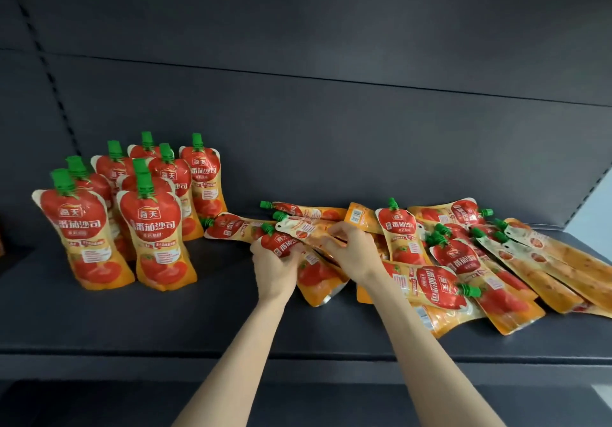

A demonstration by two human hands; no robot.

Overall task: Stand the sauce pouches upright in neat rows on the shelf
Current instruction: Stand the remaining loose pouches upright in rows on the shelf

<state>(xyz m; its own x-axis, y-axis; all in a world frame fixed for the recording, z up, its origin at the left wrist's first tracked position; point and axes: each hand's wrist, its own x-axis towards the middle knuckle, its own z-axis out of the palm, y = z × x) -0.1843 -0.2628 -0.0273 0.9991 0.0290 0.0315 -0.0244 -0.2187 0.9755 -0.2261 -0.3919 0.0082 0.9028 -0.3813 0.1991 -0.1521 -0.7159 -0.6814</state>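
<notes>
Several red-and-orange sauce pouches with green caps stand upright in rows [155, 228] at the left of the dark shelf [132, 320]. A loose heap of the same pouches [463, 261] lies flat across the middle and right. My left hand [275, 267] grips a pouch [314, 271] near its cap end, tilted with its base resting on the shelf. My right hand [351, 251] pinches a second pouch [308, 231] lying on the heap just behind the first. One pouch [397, 231] stands upright in the heap.
The dark back panel [331, 128] rises right behind the pouches. The shelf's front edge [165, 355] runs below my forearms, with a lower shelf beneath it. Bare shelf surface lies between the standing rows and the heap.
</notes>
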